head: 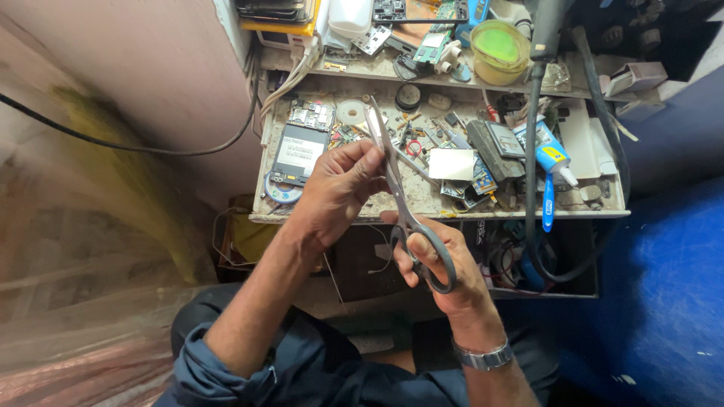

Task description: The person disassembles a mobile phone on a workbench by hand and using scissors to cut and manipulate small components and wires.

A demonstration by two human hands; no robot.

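Note:
My right hand (pixel 441 260) grips the dark grey loop handles of a pair of metal scissors (pixel 395 181), thumb and fingers through the loops. The blades point up and away over a cluttered workbench. My left hand (pixel 339 185) is raised beside the blades, its fingertips pinched together right against them; whatever small piece it holds is hidden by the fingers. A metal watch (pixel 483 356) sits on my right wrist. Both sleeves are dark blue.
The dusty workbench tray (pixel 332 218) holds an opened phone (pixel 298 154), circuit boards, screws, a small white square plate (pixel 451 163) and a blue-and-white glue tube (pixel 554 160). A green-lidded tub (pixel 499 47) stands on the upper shelf. Black cables hang at right; a wall stands at left.

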